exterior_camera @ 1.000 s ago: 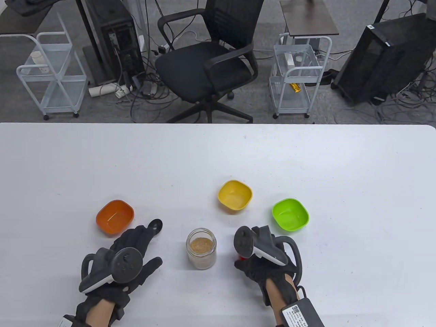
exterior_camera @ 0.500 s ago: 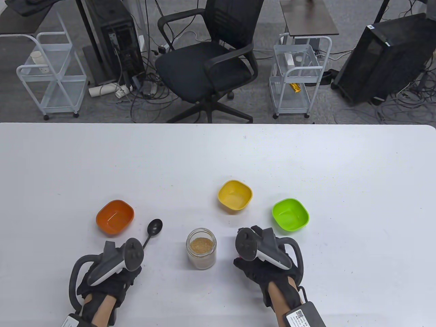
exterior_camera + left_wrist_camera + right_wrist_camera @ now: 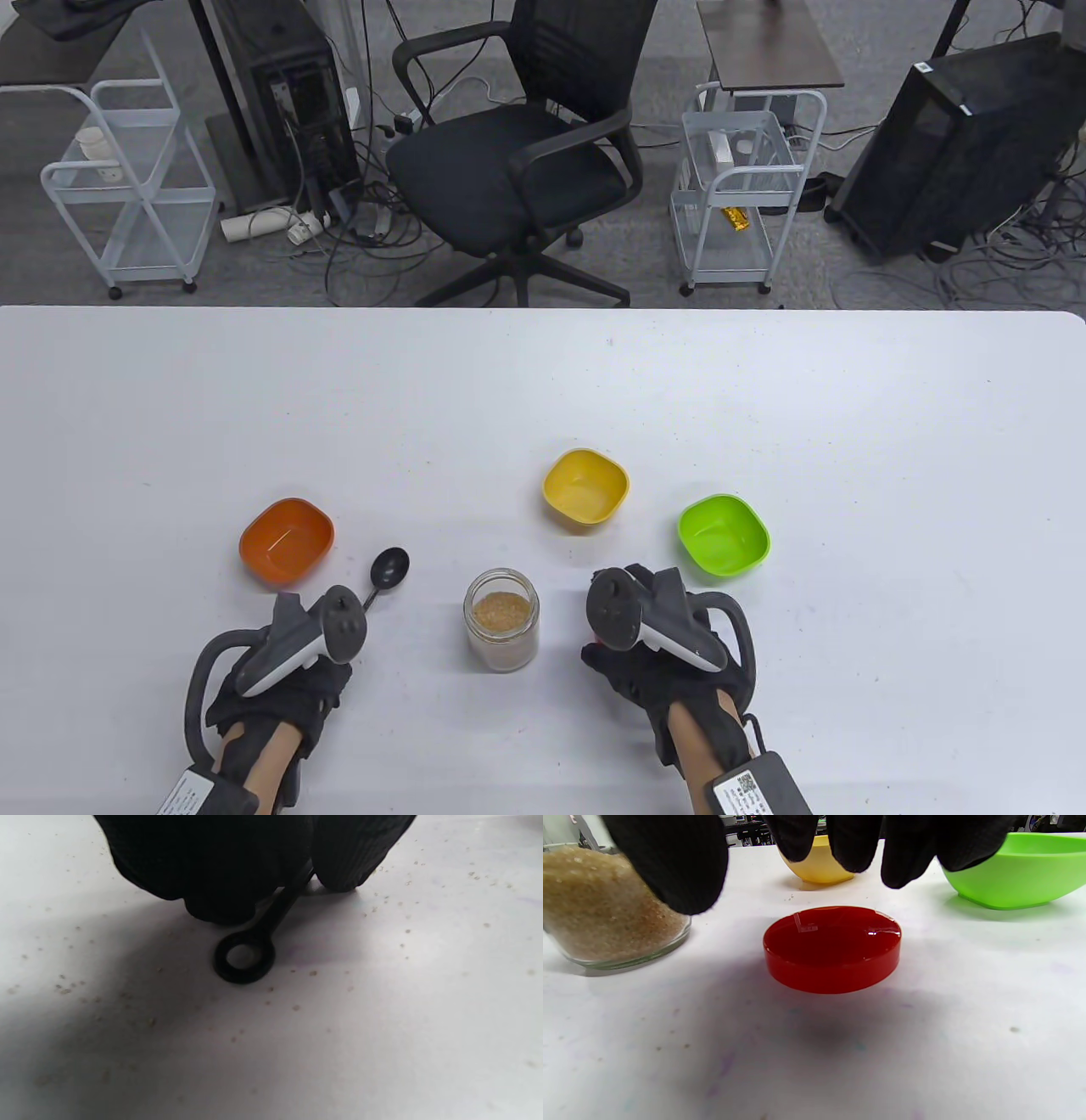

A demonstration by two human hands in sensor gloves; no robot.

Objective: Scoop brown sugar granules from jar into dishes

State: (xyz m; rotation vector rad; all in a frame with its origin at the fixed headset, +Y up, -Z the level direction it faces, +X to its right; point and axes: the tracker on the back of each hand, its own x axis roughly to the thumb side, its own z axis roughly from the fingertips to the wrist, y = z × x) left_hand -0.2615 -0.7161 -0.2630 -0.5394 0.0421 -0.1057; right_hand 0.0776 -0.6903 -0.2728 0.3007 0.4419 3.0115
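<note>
The white table (image 3: 764, 390) fills the near half of the table view. Two gloved hands come in at its near edge, with a jar, three dishes, a lid and a spoon between and beyond them.

The left hand (image 3: 280, 688) sits at the near left. Its fingers (image 3: 220, 866) are curled around the black spoon's handle, pinching it low against the table. In the left wrist view the handle's ring end (image 3: 244, 957) lies on the surface just below the fingertips.

The right hand (image 3: 670, 662) hovers at the near right, just right of the jar. Its fingers (image 3: 855, 840) hang spread and loose above the red lid (image 3: 832, 947), not touching it, and the hand holds nothing.

The glass jar (image 3: 501, 620) stands open between the two hands, partly filled with brown sugar (image 3: 500, 609).

The green dish (image 3: 724, 536) sits right of centre, just beyond the right hand. The yellow dish (image 3: 585, 488) is to its left and a little farther back. The orange dish (image 3: 287, 542) is on the left, just beyond the left hand.

The lid lies flat on the table under the right hand, near the jar's right side.

The spoon (image 3: 386, 576) points away from the left hand, its bowl between the orange dish and the jar.

Loose granules (image 3: 297, 1007) dot the table around the spoon's handle.
</note>
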